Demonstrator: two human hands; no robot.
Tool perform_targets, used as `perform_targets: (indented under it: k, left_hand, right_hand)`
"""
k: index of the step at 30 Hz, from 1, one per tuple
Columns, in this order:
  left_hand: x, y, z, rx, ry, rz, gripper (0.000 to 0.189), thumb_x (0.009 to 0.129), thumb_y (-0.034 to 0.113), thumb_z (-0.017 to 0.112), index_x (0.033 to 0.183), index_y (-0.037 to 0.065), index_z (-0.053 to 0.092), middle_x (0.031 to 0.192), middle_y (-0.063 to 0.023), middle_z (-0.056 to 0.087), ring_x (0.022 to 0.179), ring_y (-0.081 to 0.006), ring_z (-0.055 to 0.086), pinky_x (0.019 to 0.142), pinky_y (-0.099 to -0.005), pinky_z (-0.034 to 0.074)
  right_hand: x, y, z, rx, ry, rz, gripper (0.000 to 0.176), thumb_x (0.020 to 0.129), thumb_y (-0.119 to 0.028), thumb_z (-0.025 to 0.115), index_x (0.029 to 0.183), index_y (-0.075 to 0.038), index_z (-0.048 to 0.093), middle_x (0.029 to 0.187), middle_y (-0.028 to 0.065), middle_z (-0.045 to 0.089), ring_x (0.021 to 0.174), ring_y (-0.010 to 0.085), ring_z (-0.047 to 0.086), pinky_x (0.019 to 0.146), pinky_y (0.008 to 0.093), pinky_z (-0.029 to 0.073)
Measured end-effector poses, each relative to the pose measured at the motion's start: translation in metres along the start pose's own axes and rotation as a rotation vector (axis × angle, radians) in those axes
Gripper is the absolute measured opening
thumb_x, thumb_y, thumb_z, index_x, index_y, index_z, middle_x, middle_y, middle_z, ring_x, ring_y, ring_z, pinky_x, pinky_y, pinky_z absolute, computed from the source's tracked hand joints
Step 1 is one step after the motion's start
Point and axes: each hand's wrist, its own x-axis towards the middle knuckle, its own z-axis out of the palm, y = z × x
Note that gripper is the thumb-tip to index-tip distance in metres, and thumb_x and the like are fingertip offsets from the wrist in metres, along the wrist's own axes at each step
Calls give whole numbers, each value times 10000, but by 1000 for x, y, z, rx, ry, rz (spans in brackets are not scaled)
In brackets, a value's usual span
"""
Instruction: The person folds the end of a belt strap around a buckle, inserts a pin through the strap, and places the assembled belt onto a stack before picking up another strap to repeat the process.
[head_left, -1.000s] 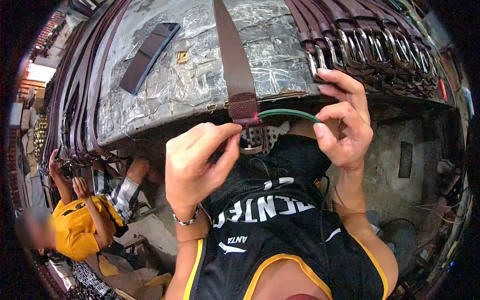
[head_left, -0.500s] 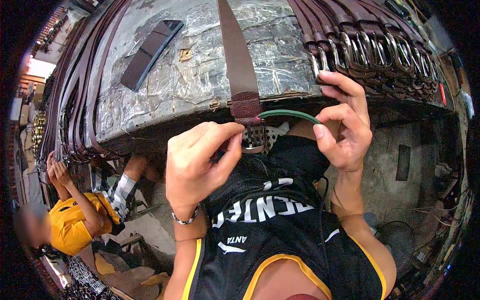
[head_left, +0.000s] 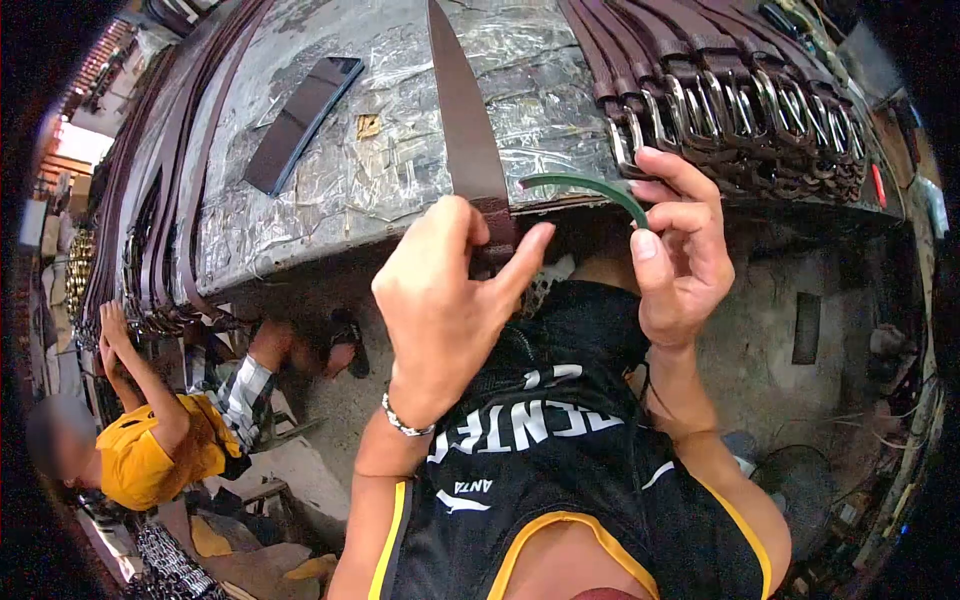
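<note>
A brown leather belt runs down the bench and over its near edge, with a darker folded end. My left hand is at that folded end, its fingers curled against the leather and its thumb stretched out to the right. The hand hides the buckle. To the right, my right hand pinches a thin, curved dark green strip between thumb and index finger. The strip's reddish tip points left toward the belt, just apart from it. My right hand's upper fingers are near the hanging buckles.
Brown belts with metal buckles lie in a row at the bench's right; more belts hang at the left. A dark phone-like slab rests on the plastic-covered bench. A person in a yellow shirt works at lower left.
My left hand has moved up and right over the belt's folded end, its thumb spreading from its pinch. The green strip's tip has risen away from the belt loop.
</note>
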Motion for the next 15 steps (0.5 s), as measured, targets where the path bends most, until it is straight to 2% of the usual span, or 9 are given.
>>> perform_targets:
  k: [1, 4, 5, 8, 9, 15]
  left_hand:
    - [0, 0, 4, 44, 26, 19, 380, 814, 206, 890, 825, 55, 541, 707, -98, 559, 613, -298, 593, 575, -404, 486]
    - [-2, 4, 4, 34, 23, -9, 342, 834, 174, 864, 827, 56, 542, 712, -100, 555, 616, -294, 594, 575, -406, 485]
    - [-2, 4, 2, 4, 5, -10, 278, 853, 125, 829, 822, 45, 565, 694, -98, 564, 585, -264, 586, 564, -389, 481]
    - [-1, 3, -9, -205, -86, -126, 208, 902, 74, 792, 825, -7, 618, 654, -20, 563, 588, -73, 478, 547, -264, 413]
    - [-1, 2, -13, -231, -130, -151, 133, 923, 47, 753, 861, -28, 662, 692, -13, 606, 634, -60, 521, 598, -244, 443]
    - [-1, -5, -20, -348, -154, -121, 91, 918, 38, 749, 891, -31, 696, 740, -21, 645, 697, -64, 564, 668, -240, 474]
  right_hand:
    - [0, -1, 0, -9, -5, 7, 120, 848, -26, 694, 945, 12, 636, 1349, 253, 633, 1127, 275, 648, 997, 406, 547]
    - [1, -2, -2, -34, -26, 4, 121, 840, -21, 697, 943, 11, 641, 1349, 252, 633, 1122, 275, 651, 1001, 410, 546]
    - [2, -1, -4, -40, -40, -12, 122, 838, -22, 698, 943, 10, 644, 1349, 253, 634, 1124, 277, 651, 1003, 411, 545]
    - [3, -2, -6, -64, -70, -26, 122, 828, -27, 705, 933, 10, 654, 1347, 257, 636, 1130, 286, 654, 1008, 413, 546]
    - [4, -2, -7, -73, -78, -26, 121, 825, -29, 707, 928, 10, 658, 1346, 259, 637, 1132, 290, 654, 1009, 414, 547]
    - [7, 0, -9, -126, -125, -91, 120, 798, -48, 733, 887, 10, 677, 1347, 261, 639, 1166, 319, 650, 999, 424, 560]
